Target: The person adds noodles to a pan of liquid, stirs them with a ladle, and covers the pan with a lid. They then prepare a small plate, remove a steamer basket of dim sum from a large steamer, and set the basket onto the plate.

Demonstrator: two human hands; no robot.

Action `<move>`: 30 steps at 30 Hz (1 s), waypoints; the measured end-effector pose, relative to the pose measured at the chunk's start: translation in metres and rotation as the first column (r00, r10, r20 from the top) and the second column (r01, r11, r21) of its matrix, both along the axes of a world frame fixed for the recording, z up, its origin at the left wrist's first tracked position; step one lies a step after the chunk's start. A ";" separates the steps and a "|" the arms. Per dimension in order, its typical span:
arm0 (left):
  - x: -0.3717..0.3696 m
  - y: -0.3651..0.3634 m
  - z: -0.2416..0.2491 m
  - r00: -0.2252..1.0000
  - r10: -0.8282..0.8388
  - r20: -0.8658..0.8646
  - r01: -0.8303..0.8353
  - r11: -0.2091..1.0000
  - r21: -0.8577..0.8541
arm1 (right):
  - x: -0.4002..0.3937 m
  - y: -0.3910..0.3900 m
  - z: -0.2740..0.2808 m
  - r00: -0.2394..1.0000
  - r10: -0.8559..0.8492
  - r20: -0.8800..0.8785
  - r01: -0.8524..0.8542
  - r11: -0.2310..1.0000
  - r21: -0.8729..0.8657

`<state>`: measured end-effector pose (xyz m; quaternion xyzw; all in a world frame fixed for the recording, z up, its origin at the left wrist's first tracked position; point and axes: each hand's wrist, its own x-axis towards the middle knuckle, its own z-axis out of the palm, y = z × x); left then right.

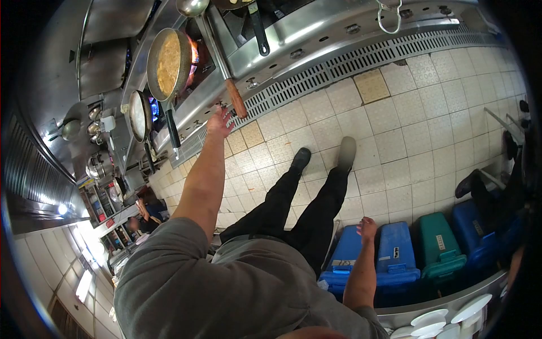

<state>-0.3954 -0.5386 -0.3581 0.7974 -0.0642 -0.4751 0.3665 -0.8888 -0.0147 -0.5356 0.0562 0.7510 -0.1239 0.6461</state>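
Note:
My left hand (219, 124) reaches out to the front of the stove (265, 52), fingers apart and close to the control knobs. Just beside those fingers hangs the wooden handle (236, 98) of a long metal ladle (212, 45), which lies across the stove edge. A frying pan (184, 70) with a yellow-brown, omelette-like food (169, 62) sits over a burner flame, its black handle pointing my way. Another pan (139, 116), pale inside, stands over a blue flame. My right hand (367, 228) hangs low at my other side, fingers loosely curled and apart, holding nothing visible.
Blue bins (396, 248) and a green bin (440, 240) line up behind my right side. White plates (430, 321) sit on a counter there. A slotted floor drain (339, 59) runs along the stove. Another person (149, 212) stands far left; a person's dark-clothed legs (491, 192) show at right.

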 end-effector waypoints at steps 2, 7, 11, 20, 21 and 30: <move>0.002 0.000 -0.001 1.000 -0.004 0.004 0.004 1.000 0.005 | 0.000 -0.003 0.002 0.999 -0.036 -0.018 0.036 0.999 -0.006; 0.004 0.000 -0.002 1.000 0.004 0.031 -0.005 1.000 0.022 | -0.002 -0.010 0.001 0.999 -0.010 -0.032 0.009 1.000 -0.026; 0.003 -0.001 0.000 0.998 -0.004 0.056 0.003 1.000 0.026 | -0.004 -0.015 0.002 0.999 -0.025 -0.033 0.024 0.999 -0.033; 0.008 -0.003 0.001 0.995 -0.044 0.087 0.041 0.999 0.033 | -0.002 -0.010 -0.002 0.998 -0.066 -0.008 0.065 0.998 -0.019; 0.010 -0.003 0.000 0.995 -0.039 0.093 0.035 0.999 0.039 | -0.001 -0.011 0.000 0.998 -0.066 -0.007 0.066 0.998 -0.018; 0.017 -0.004 -0.005 0.984 -0.037 0.175 0.035 0.999 0.020 | 0.003 -0.020 0.004 0.999 -0.037 -0.012 0.037 0.999 -0.005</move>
